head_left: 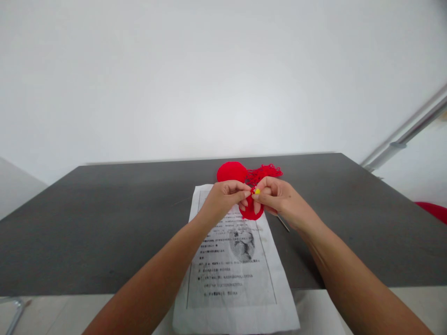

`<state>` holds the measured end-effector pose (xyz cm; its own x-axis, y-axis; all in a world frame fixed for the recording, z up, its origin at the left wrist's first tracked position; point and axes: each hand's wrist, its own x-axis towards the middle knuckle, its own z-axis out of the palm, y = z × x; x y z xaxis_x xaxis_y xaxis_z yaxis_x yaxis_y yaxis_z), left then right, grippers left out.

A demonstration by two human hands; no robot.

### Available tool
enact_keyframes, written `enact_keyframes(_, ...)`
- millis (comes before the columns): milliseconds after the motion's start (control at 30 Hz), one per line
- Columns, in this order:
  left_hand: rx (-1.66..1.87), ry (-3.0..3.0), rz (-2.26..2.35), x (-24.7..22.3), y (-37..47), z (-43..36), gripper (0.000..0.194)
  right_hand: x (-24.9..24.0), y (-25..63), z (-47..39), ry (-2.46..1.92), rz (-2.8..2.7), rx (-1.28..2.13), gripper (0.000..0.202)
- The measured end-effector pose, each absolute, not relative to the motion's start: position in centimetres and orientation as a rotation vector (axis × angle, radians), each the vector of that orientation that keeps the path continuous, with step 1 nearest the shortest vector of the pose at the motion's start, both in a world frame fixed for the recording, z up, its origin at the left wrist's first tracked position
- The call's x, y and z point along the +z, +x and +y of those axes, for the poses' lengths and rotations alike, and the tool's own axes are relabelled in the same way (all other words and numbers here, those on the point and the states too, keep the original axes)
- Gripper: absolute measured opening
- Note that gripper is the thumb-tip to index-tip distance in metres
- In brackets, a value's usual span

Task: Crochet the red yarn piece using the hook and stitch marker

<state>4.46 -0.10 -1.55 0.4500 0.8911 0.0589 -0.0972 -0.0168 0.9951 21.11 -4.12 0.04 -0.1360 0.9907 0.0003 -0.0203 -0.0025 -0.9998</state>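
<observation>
Between my hands hangs a small round red crochet piece (250, 211), over the top of a printed sheet. My left hand (225, 197) pinches its upper left edge between thumb and forefinger. From the other side, my right hand (275, 195) grips the upper right edge, with a thumb and bent forefinger close to a small yellow piece (257, 191), perhaps a stitch marker. The fingertips nearly meet, so the exact hold on the yellow piece is hidden. Under my right hand lies a slim metal tool (283, 223), partly covered, that looks like a crochet hook.
A red yarn ball (231, 171) sits behind my hands, beside a loose heap of red yarn (267, 173). The printed sheet (230, 288) overhangs the front edge of the dark table (104, 223). A white wall stands behind; a metal pole (422, 122) slants at the right.
</observation>
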Motion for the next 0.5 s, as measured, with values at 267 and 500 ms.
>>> enact_keyframes(267,0.945,1.400,0.794,-1.16,4.53,-0.23,0.005,0.04,21.02,-4.01,-1.101,-1.249,1.331,0.021)
enact_keyframes(500,0.969,1.495,0.826,-0.75,4.52,-0.67,0.006,0.34,21.00,-4.05,-1.100,-1.195,1.358,0.022)
